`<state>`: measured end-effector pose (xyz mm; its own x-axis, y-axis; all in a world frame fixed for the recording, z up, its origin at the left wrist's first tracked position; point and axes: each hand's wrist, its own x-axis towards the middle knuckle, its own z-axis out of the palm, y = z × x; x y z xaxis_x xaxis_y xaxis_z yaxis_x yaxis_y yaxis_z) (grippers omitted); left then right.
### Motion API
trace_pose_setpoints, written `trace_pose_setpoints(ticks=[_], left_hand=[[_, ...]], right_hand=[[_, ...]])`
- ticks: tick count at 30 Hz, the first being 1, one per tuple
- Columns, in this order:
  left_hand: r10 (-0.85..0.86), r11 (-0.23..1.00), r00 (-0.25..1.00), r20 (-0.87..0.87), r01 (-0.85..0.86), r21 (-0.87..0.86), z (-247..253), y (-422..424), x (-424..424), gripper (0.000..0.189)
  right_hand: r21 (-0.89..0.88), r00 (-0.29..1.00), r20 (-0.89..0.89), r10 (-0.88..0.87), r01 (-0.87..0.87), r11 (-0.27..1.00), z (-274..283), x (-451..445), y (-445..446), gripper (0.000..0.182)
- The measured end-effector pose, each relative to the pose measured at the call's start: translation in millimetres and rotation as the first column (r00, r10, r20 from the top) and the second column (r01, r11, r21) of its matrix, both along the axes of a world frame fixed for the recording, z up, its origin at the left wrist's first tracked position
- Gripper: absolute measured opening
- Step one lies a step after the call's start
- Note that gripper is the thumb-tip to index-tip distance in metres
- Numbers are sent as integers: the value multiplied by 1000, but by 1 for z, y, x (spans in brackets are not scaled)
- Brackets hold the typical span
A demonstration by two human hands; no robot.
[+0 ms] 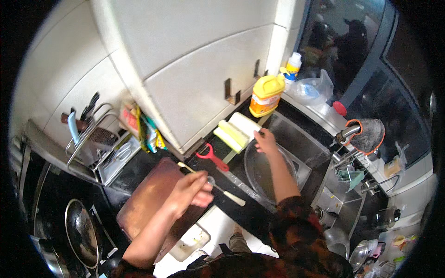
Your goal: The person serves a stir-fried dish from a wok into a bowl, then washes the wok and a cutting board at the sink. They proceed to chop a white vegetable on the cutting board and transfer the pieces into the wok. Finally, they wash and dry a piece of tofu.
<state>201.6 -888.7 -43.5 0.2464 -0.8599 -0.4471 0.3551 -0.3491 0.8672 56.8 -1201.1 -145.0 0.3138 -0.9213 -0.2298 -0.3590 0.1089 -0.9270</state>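
My right hand point(266, 140) touches the near right end of a white and pale-yellow grater-like slicer point(240, 130) on the black counter; how firmly its fingers grip is unclear. My left hand point(191, 191), blurred, hangs above the right edge of a brown cutting board point(146, 194). Close to its fingers lies a thin tool with a cream handle point(234, 198), partly hidden by the hand. A red peeler point(213, 158) lies between the board and the slicer. Beneath my right forearm is a round transparent bowl point(257, 173), standing at the sink.
A yellow detergent jug point(267, 95) stands by the wall, beside a white bottle point(293, 67). At left are a knife rack point(104, 173) and a wok point(81, 232). Below the board sits a white bin point(191, 243). A faucet point(349, 132) rises at right.
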Motion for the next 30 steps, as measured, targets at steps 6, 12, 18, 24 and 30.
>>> trace_pose_setpoints(ticks=[6,12,18,24,30], left_hand=[[181,976,967,179,-198,86,-36,-159,-17,61],[221,964,968,116,-235,123,-63,-187,-9,47],[432,900,902,-17,-433,-49,-71,-183,-23,44],[370,900,892,-259,-413,-137,-55,-196,-60,53],[206,954,954,-217,-245,-171,-70,-214,-100,52]], right_hand=[[-236,989,63,133,-115,965,-28,20,-44,34],[-335,952,251,178,-87,938,-10,29,-23,29],[-536,923,339,180,33,844,23,8,11,31],[-560,945,267,187,-5,828,57,-54,41,33],[-445,993,-84,-80,34,895,40,-204,20,21]])
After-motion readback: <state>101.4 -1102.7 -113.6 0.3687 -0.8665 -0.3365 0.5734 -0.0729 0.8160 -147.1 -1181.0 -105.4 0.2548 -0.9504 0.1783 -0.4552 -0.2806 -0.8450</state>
